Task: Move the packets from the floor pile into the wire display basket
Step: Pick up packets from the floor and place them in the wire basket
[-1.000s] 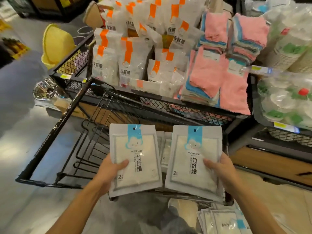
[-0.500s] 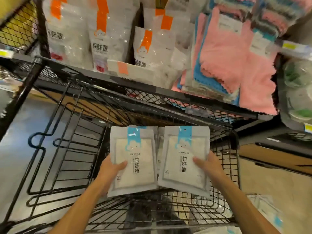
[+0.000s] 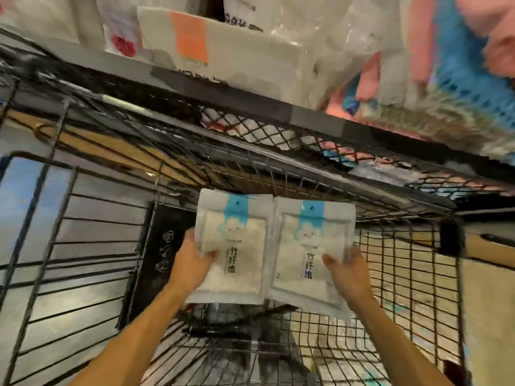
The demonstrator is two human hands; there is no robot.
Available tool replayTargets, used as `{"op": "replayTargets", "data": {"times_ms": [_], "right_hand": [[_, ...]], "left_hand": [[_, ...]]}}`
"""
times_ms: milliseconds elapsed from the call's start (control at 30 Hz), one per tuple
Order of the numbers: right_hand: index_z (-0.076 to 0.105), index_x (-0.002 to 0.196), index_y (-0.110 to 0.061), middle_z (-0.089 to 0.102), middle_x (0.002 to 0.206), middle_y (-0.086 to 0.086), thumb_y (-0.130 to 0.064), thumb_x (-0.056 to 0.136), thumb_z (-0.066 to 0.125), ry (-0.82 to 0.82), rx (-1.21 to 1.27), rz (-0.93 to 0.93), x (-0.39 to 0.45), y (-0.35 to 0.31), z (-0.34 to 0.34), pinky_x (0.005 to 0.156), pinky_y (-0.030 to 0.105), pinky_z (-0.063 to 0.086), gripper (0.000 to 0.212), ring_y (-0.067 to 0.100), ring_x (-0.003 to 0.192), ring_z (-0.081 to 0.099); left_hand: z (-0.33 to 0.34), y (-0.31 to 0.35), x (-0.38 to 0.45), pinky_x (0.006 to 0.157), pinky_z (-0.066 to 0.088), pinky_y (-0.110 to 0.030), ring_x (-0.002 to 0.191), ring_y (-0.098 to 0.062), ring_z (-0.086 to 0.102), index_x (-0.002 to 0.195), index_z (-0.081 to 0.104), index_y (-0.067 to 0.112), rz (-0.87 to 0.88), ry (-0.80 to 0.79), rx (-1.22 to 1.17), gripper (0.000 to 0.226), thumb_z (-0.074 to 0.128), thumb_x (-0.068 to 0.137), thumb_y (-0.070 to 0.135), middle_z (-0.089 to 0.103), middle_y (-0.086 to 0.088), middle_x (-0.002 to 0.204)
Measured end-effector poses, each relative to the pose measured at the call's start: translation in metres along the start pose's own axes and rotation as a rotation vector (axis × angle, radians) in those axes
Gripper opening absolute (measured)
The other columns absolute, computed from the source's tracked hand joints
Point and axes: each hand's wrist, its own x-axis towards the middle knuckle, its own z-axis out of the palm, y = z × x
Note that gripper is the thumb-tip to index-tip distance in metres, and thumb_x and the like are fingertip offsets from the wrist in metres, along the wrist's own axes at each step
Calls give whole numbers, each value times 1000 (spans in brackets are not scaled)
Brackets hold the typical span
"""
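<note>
Inside wire basket point(image 3: 390, 274): two packets point(image 3: 234, 246) edge to edge

The two flat white plastic packets with blue header strips point(image 3: 232, 246) look smooth and faintly glossy, the black wire display basket point(image 3: 390, 274) is thin matt-coated metal, and the pink and blue cloths point(image 3: 446, 51) above look soft and fuzzy.
</note>
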Motion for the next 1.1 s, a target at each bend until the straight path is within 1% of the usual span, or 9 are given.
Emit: {"op": "replayTargets", "data": {"times_ms": [133, 233, 300, 367, 533, 667, 767, 900, 1100], "right_hand": [[39, 138, -6, 56, 122, 6, -7, 94, 71, 99, -91, -91, 4, 4, 14, 64, 11, 53, 54, 18, 96, 64], [22, 152, -8, 38, 143, 13, -10, 89, 78, 120, -160, -101, 4, 10, 18, 97, 40, 55, 84, 22, 118, 49], [22, 153, -7, 34, 142, 19, -21, 87, 81, 161, -306, -137, 5, 14, 20, 101, 53, 51, 89, 29, 120, 46], [30, 150, -7, 40, 135, 23, -33, 87, 80, 217, -541, -208, 6, 15, 21, 96, 53, 50, 84, 38, 118, 48], [26, 159, -21, 33, 158, 19, -59, 95, 55, 186, -868, -271, 1, 2, 12, 116, 52, 31, 79, 37, 144, 34], [18, 163, -22, 19, 169, 14, -65, 98, 42, 156, -957, -370, -19, -15, -10, 125, 50, 17, 81, 34, 155, 19], [18, 163, -20, 15, 171, 12, -67, 99, 36, 159, -986, -435, -37, -31, -30, 128, 49, 12, 81, 31, 157, 16], [25, 161, -19, 21, 170, 10, -66, 100, 35, 178, -1005, -519, -64, -57, -59, 128, 50, 13, 78, 29, 157, 17], [30, 160, -20, 27, 168, 9, -67, 98, 40, 206, -941, -618, -109, -99, -105, 128, 49, 13, 78, 29, 155, 23]], "left_hand": [[18, -14, 6, 93, 53, -48, 116, -33, 58, 160, 21, 20, 91, 87, 180, 88, 75, 90, 11, 56, -10, 131], [27, -29, 11, 89, 53, -56, 115, -48, 52, 159, 35, 19, 230, 129, 650, 71, 68, 96, 21, 47, -28, 139], [33, -36, 14, 87, 52, -57, 117, -52, 49, 153, 45, 15, 266, 127, 906, 61, 64, 96, 23, 44, -34, 142], [36, -35, 15, 87, 50, -55, 127, -50, 44, 150, 49, 11, 281, 117, 1016, 58, 63, 96, 27, 40, -31, 149], [26, -7, 3, 98, 48, -52, 136, -44, 47, 151, 47, 7, 395, 169, 1112, 63, 59, 98, 38, 46, -27, 151], [10, 26, -20, 100, 48, -47, 126, -34, 51, 149, 46, 8, 461, 201, 1093, 58, 48, 101, 41, 51, -17, 144], [0, 51, -46, 101, 49, -47, 122, -33, 55, 147, 48, 9, 493, 246, 1053, 56, 47, 101, 40, 58, -15, 134], [-14, 86, -83, 122, 30, -47, 148, -33, 35, 158, 33, 14, 499, 256, 1083, 63, 31, 105, 49, 39, -16, 159], [-35, 140, -154, 123, 25, -45, 151, -30, 32, 158, 34, 16, 561, 376, 1036, 63, 33, 106, 50, 37, -14, 162]]}}
